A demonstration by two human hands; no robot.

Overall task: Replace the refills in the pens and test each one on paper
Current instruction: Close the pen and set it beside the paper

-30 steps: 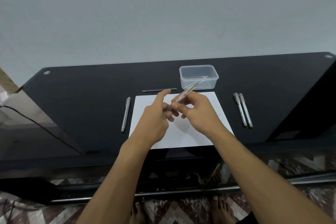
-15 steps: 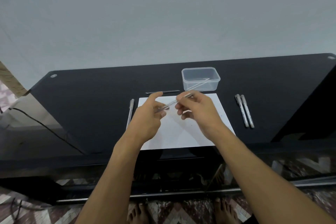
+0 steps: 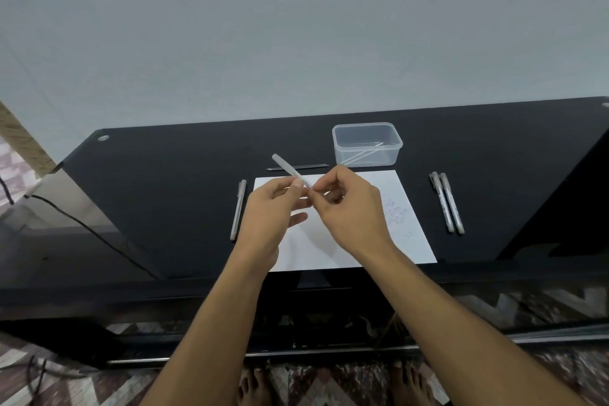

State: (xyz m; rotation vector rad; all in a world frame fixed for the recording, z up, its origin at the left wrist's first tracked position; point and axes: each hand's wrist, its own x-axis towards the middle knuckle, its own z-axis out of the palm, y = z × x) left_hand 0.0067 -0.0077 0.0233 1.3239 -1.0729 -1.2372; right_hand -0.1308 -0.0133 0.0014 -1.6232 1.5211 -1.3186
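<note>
Above the white paper I hold a pale grey pen that slants up to the far left. My left hand pinches its barrel, and my right hand grips its near end with fingertips. That end is hidden between my fingers. A thin dark refill lies on the black table just beyond the paper. One more pen lies left of the paper, and two pens lie side by side to its right. Small scribbles mark the paper's right half.
A clear plastic box with thin refills inside stands behind the paper. A black cable runs down the glass at the left. The table's front edge is close to me, with bare feet on patterned floor below.
The pen has swung from pointing far right toward the box to pointing far left. My left hand has taken the barrel, while my right hand now holds the near end.
</note>
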